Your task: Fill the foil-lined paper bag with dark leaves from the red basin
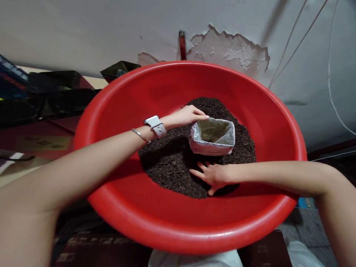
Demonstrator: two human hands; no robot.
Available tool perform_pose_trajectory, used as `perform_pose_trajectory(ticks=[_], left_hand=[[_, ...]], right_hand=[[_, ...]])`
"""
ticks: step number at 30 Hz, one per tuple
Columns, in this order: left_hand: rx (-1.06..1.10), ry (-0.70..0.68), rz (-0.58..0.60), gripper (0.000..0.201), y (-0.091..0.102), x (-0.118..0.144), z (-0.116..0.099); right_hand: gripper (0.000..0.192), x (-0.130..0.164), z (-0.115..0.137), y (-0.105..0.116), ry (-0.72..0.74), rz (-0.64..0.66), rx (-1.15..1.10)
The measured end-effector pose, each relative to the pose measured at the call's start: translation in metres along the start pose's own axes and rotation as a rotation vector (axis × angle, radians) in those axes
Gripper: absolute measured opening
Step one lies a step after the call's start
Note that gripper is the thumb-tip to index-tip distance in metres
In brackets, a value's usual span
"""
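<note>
A heap of dark, grain-like tea leaves or seeds (172, 170) lies in a large red plastic basin (194, 222). On the heap stands a pinkish bag (213, 149) with a silvery lining, its rectangular mouth facing up. Some dark material shows low inside it; the rest of its inside is in shadow. My left hand (189, 115), below a wrist with a watch and bangle, pinches the bag's rear left rim. Just in front of the bag, my right hand (215, 176) is spread with its fingertips in the dark heap, holding nothing that I can see.
Dark open containers (66, 92) stand on the left beside the basin. A pale wall (97, 33) with peeling plaster rises behind, with a red metal bracket (182, 46) on it. Thin cables (330, 74) hang at the right.
</note>
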State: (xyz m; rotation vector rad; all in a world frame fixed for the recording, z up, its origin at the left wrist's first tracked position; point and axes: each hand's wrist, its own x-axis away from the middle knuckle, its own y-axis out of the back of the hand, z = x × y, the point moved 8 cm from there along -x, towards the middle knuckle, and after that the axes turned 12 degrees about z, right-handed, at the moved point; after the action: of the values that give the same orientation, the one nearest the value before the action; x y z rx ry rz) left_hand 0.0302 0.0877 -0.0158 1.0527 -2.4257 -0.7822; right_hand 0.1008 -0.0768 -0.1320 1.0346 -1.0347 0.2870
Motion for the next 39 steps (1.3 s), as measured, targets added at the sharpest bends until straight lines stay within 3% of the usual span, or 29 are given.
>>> perform_pose_trajectory(ticks=[4,6,16,21,25,29,34,39], left_hand=[[-0.008,0.019,-0.001,0.044,0.0,0.001,-0.001],[-0.01,0.031,-0.006,0.044,0.0,0.002,-0.001],[-0.019,0.031,0.005,0.044,0.0,-0.001,0.004],[0.0,0.022,-0.013,0.038,0.001,-0.001,0.004],[-0.009,0.017,-0.009,0.037,0.001,-0.001,0.002],[-0.019,0.005,-0.008,0.038,0.001,-0.001,0.0],[-0.021,0.004,-0.015,0.04,0.002,0.0,-0.001],[-0.012,-0.008,0.008,0.042,0.0,-0.001,-0.002]], right_hand=[[0.098,-0.002,-0.001,0.01,0.045,-0.165,-0.014],[0.095,-0.004,-0.002,0.011,0.034,-0.184,-0.015],[0.096,-0.001,-0.011,0.017,0.027,-0.042,-0.131],[0.096,-0.002,-0.013,0.008,-0.037,0.023,-0.149],[0.084,-0.004,-0.007,0.003,-0.039,0.034,-0.154],[0.063,0.001,0.015,0.014,0.097,-0.021,-0.092],[0.047,0.029,0.03,0.051,0.181,-0.215,-0.049],[0.033,0.076,0.015,0.102,0.178,-0.54,-0.1]])
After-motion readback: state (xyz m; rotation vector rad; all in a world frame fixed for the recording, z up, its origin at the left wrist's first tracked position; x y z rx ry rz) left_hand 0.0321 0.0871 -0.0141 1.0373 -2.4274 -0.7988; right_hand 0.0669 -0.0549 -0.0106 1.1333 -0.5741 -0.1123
